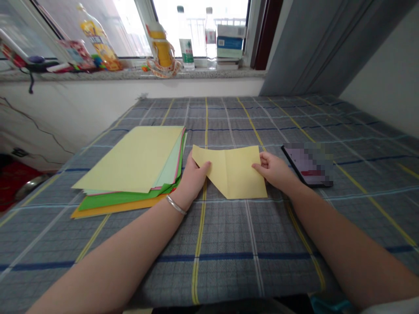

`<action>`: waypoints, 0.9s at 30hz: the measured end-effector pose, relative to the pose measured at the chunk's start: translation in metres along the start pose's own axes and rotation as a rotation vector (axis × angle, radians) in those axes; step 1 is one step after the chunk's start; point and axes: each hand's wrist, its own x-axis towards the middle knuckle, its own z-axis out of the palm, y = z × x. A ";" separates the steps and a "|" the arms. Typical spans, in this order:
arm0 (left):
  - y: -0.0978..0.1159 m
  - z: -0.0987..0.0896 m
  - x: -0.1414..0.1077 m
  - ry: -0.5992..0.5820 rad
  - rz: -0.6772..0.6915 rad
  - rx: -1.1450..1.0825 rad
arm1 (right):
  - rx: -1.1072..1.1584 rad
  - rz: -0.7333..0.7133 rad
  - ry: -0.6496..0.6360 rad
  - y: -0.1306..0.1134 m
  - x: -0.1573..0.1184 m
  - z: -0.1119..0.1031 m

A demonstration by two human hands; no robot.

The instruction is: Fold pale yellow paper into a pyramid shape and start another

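Note:
A sheet of yellow paper (pixel 242 172) with an upright crease near its middle is held between my two hands. Its lower left part is folded or slanted away, so that edge runs diagonally. My left hand (pixel 194 178), with a silver bangle at the wrist, pinches the left edge, thumb in front. At the right edge, my right hand (pixel 273 169) grips the paper between thumb and curled fingers. Beside my left hand lies a stack of coloured paper (pixel 131 161), pale yellow on top with green, pink and orange sheets showing below.
A phone or tablet (pixel 307 168) lies right of my right hand. Plaid cloth (pixel 229 244) covers the surface. Along the windowsill (pixel 131 75) stand a juice bottle (pixel 100 39), a yellow cup (pixel 162 48), two clear bottles (pixel 186 48) and stacked boxes (pixel 230 43). A grey curtain (pixel 314 48) hangs at right.

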 end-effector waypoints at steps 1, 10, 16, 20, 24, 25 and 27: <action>0.001 0.000 0.000 0.016 -0.042 -0.034 | 0.008 0.014 0.008 -0.001 0.000 -0.001; 0.013 0.004 -0.001 -0.052 -0.143 -0.448 | 0.217 0.200 0.082 -0.021 0.001 -0.011; 0.011 0.003 0.004 0.018 -0.203 -0.488 | 0.100 0.239 0.100 -0.013 0.001 -0.017; 0.001 0.002 0.006 -0.034 -0.088 -0.359 | -0.099 0.220 0.058 -0.003 0.002 -0.015; -0.002 -0.002 0.005 -0.033 0.088 0.223 | -0.301 0.220 0.030 -0.001 0.004 -0.010; 0.000 -0.003 0.003 -0.046 0.127 0.405 | -0.340 0.219 0.027 -0.002 0.004 -0.009; 0.008 -0.003 -0.002 -0.096 0.217 0.687 | -0.397 0.215 0.022 -0.004 0.004 -0.009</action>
